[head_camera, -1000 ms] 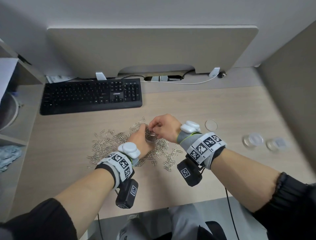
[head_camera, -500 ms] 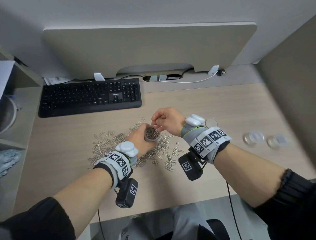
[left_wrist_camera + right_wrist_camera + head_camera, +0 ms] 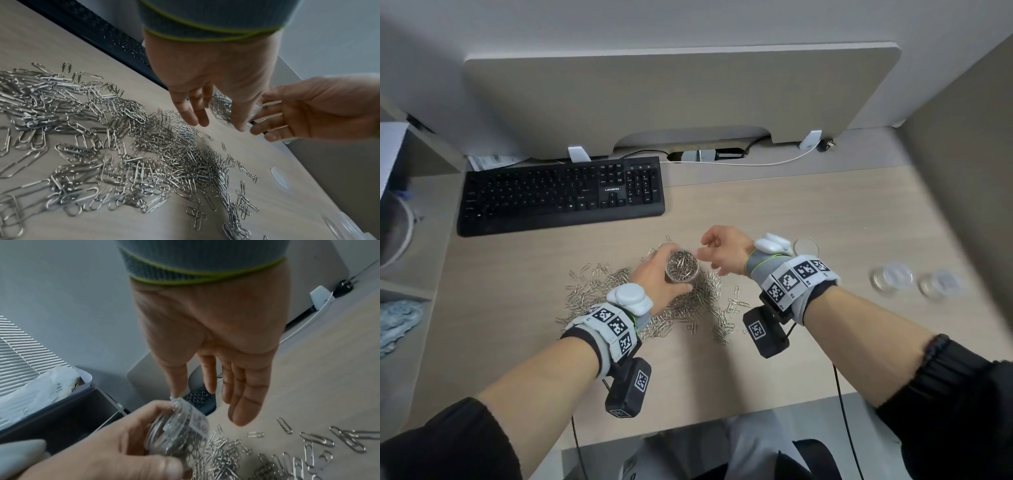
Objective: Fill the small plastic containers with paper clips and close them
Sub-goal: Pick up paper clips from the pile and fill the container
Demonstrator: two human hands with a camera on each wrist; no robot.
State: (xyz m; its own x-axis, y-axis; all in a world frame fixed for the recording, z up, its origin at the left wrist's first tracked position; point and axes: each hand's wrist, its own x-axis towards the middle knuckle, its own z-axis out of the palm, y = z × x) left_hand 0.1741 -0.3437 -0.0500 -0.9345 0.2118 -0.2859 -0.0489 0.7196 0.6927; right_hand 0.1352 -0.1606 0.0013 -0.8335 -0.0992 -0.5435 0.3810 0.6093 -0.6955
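My left hand (image 3: 654, 275) grips a small clear plastic container (image 3: 682, 267) above the pile of silver paper clips (image 3: 640, 301). The container has no lid on and is packed with clips up to its rim. My right hand (image 3: 717, 253) hovers just right of its mouth with relaxed fingers, holding nothing. The right wrist view shows that right hand (image 3: 228, 386) with straight fingers above the container (image 3: 179, 426). In the left wrist view, my left hand (image 3: 205, 100) wraps the container (image 3: 221, 110), and the paper clips (image 3: 123, 146) spread over the desk. A loose round lid (image 3: 805, 246) lies behind my right wrist.
Two more small clear containers (image 3: 892, 278) (image 3: 940, 284) with lids on stand at the right of the desk. A black keyboard (image 3: 561, 195) lies at the back left, in front of a beige divider panel (image 3: 681, 99). A white cable (image 3: 756, 162) runs along the back edge.
My right hand has drawn back from the container's mouth and opened its fingers. My left hand has lifted the container slightly, so its filled top shows.
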